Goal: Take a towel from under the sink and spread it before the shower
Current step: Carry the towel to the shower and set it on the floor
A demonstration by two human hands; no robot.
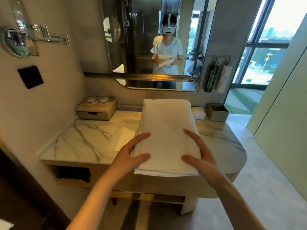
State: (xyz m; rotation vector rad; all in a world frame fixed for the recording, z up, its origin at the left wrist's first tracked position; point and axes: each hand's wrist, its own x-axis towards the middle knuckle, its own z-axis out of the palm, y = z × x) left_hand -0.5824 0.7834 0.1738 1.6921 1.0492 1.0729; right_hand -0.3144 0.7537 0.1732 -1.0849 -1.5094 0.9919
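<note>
A folded white terry towel (167,136) is held up in the air over the marble-veined vanity desk (86,140), its long axis running straight away from the person toward the wall mirror (149,39). The left hand (131,155) clasps the near left edge and the right hand (199,156) the near right edge, thumbs on top, remaining fingers tucked beneath. Both hands sit equally close at the near short end, so either can lead. The towel is still folded; spreading it likely calls for turning away from the desk, since no shower floor shows here.
</note>
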